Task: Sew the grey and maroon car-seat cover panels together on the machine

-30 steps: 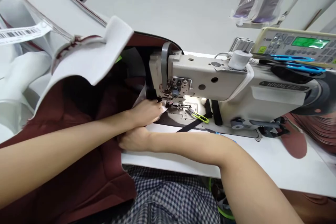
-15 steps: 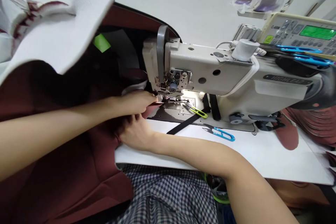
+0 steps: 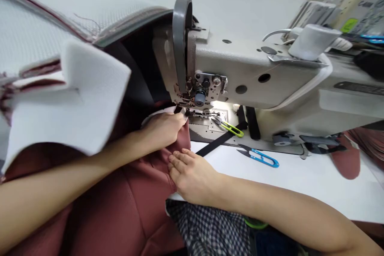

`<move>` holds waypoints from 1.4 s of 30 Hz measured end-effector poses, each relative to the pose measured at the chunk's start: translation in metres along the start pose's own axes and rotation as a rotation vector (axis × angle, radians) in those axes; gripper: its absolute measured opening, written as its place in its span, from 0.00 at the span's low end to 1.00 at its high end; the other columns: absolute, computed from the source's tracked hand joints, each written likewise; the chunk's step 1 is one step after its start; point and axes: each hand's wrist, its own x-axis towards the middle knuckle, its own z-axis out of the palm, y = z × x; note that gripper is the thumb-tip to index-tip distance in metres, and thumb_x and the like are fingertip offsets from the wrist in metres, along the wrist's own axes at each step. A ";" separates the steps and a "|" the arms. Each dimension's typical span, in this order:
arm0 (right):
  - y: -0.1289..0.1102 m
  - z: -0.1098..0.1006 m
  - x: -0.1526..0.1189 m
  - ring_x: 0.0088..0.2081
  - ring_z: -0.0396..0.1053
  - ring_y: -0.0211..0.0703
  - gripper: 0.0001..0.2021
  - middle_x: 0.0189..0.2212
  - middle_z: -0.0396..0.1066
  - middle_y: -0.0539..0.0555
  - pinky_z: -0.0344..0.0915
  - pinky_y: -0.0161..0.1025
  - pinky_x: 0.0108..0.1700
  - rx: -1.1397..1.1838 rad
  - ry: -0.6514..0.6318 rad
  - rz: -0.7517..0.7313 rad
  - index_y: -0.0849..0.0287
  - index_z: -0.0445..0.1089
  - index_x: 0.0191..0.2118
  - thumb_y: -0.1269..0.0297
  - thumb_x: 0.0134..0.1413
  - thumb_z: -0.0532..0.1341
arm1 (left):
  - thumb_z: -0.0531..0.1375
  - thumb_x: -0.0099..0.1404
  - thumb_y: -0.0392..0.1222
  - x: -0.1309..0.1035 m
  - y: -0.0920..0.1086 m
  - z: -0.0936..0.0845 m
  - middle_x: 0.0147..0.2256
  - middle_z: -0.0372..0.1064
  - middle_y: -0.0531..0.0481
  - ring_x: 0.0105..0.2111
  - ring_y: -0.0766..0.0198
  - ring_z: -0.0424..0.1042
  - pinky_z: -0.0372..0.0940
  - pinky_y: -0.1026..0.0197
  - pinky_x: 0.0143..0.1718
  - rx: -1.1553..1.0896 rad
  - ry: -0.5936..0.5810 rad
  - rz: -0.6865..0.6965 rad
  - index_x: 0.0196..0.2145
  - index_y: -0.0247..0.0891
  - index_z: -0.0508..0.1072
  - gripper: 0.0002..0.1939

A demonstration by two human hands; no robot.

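A large maroon cover (image 3: 135, 200), leather-like with white backing on some parts, spreads over the left side up to the sewing machine (image 3: 240, 68). My left hand (image 3: 165, 128) is closed on the cover's edge just left of the presser foot (image 3: 205, 113); its fingertips lie close to the needle area. Lower and to the right, my right hand (image 3: 195, 176) grips bunched cover at the table's front edge, fingers together. The needle itself is too small to make out.
Yellow-green thread snips (image 3: 229, 128) lie on the machine bed, near a black strap (image 3: 220, 142). Blue snips (image 3: 261, 158) rest on the white table (image 3: 288, 184). Maroon pieces (image 3: 348, 160) are at the right. A white thread cone (image 3: 315, 42) stands atop the machine.
My right hand has moved rightward, drawing the maroon cover along the table's front edge. My left hand stays by the presser foot. The white-backed flap has shifted lower, and the view has turned slightly.
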 end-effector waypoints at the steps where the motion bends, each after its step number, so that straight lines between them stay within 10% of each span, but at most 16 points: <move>1: 0.003 0.000 -0.006 0.57 0.67 0.60 0.21 0.57 0.68 0.70 0.63 0.53 0.59 0.001 -0.011 -0.013 0.76 0.70 0.55 0.64 0.63 0.56 | 0.47 0.68 0.32 -0.001 0.003 0.000 0.38 0.74 0.42 0.36 0.56 0.72 0.59 0.58 0.32 0.014 -0.011 -0.025 0.42 0.35 0.73 0.15; 37: 0.034 0.024 0.015 0.60 0.57 0.53 0.16 0.53 0.69 0.60 0.51 0.51 0.68 0.184 0.185 0.114 0.68 0.68 0.55 0.70 0.66 0.53 | 0.53 0.65 0.32 0.015 0.009 -0.008 0.38 0.72 0.45 0.36 0.56 0.72 0.61 0.57 0.35 0.014 -0.207 -0.114 0.38 0.37 0.72 0.09; 42: 0.027 0.013 0.015 0.42 0.66 0.50 0.13 0.39 0.68 0.61 0.65 0.45 0.55 0.163 0.241 0.090 0.70 0.70 0.46 0.75 0.66 0.49 | 0.52 0.64 0.29 0.013 0.008 -0.014 0.34 0.70 0.49 0.32 0.63 0.70 0.59 0.60 0.31 -0.098 -0.232 -0.086 0.31 0.37 0.69 0.08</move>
